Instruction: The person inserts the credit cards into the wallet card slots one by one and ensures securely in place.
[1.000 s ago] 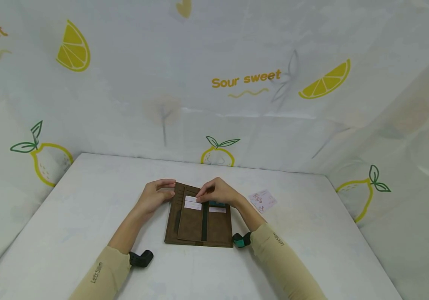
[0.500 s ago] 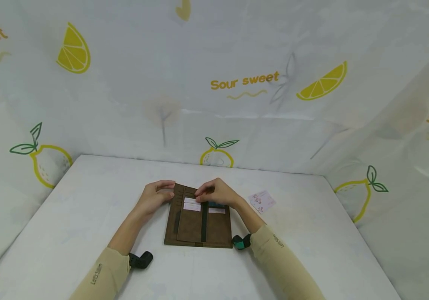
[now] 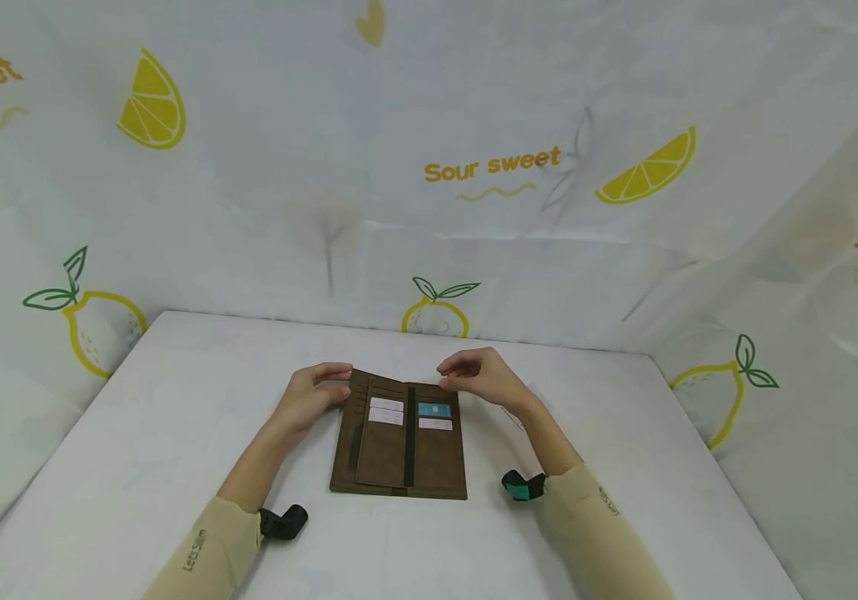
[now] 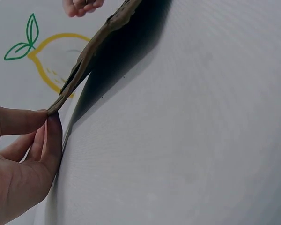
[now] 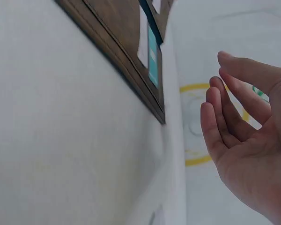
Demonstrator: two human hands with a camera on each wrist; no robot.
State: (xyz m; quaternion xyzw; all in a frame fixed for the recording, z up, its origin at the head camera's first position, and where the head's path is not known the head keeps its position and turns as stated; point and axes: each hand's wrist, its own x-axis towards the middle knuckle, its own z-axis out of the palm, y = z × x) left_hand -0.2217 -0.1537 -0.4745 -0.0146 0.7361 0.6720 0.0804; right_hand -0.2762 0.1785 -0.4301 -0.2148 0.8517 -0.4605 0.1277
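A brown bifold wallet [image 3: 379,458] lies spread on the white table in the head view. My left hand [image 3: 306,404] pinches its upper left edge between thumb and fingers; the left wrist view shows this leather edge [image 4: 91,49] raised off the table. White cards [image 3: 386,415] sit in the left inner slots. A teal card [image 3: 434,409] and a whitish card [image 3: 435,424] are in the right slots. Beyond the wallet's upper right corner is my right hand [image 3: 484,377], its fingers loosely bent with nothing between them, as the right wrist view [image 5: 253,126] confirms.
A pale card with a pinkish print [image 3: 514,418] lies on the table [image 3: 609,467] to the right, mostly hidden by my right forearm. A white curtain with lemon prints [image 3: 286,208] stands behind and beside the table.
My right hand has left the white cards in the left slots and moved right, uncovering the teal card. Its forearm now covers much of the loose card. My left hand has stayed put.
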